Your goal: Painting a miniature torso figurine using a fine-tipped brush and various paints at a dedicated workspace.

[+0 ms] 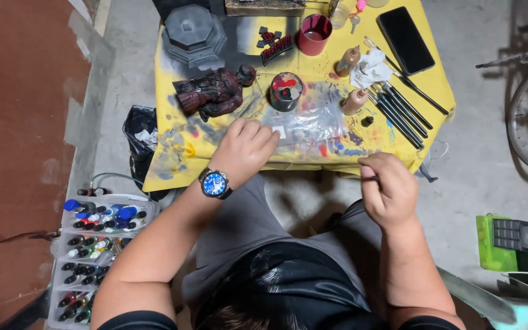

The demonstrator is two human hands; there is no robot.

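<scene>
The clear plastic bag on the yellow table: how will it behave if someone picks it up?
The plastic bag looks thin and crinkled, so it is probably floppy and very light. Its glossy surface may be slippery. The left hand rests at its edge; lifted there, it would likely sag.

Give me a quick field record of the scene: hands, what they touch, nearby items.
left hand: resting on clear plastic bag, wristwatch on the wrist
right hand: closed grip on thin brush handle
table cover: yellow, paint-stained
figure: dark red, lying behind left hand
palette: round, red and white paint
brushes: row at right
</scene>
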